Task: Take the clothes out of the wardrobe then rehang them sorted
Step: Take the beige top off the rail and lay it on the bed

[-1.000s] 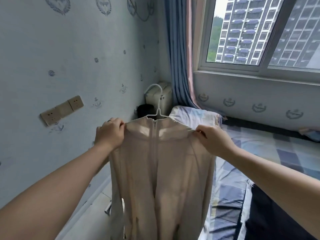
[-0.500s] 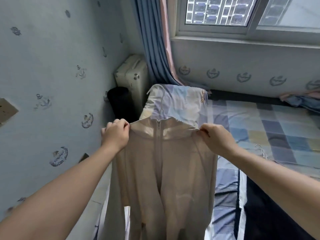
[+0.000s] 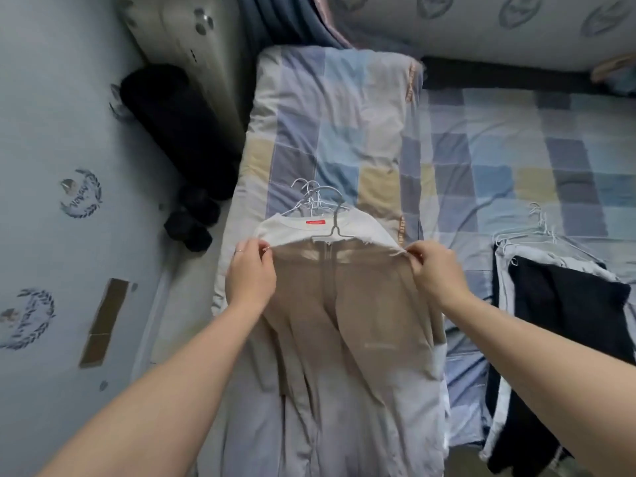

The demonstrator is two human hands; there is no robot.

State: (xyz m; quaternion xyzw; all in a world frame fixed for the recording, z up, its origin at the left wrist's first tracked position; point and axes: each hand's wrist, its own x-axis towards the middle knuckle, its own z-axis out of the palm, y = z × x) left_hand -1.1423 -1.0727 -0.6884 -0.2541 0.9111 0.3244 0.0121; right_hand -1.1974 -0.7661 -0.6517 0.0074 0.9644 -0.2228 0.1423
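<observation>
While beige garment (image 3: 344,304) overlaps white top (image 3: 292,228), left hand (image 3: 251,275) and right hand (image 3: 437,270) pinch beige shoulders.

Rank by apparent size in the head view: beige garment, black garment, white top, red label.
1. Beige garment, largest, though also nearest the camera.
2. Black garment, partly hidden.
3. White top, only a strip showing.
4. Red label, smallest.

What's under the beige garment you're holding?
A white garment with a red label, on hangers, lies beneath the beige garment on the checked quilt. Anything lower is covered.
</observation>
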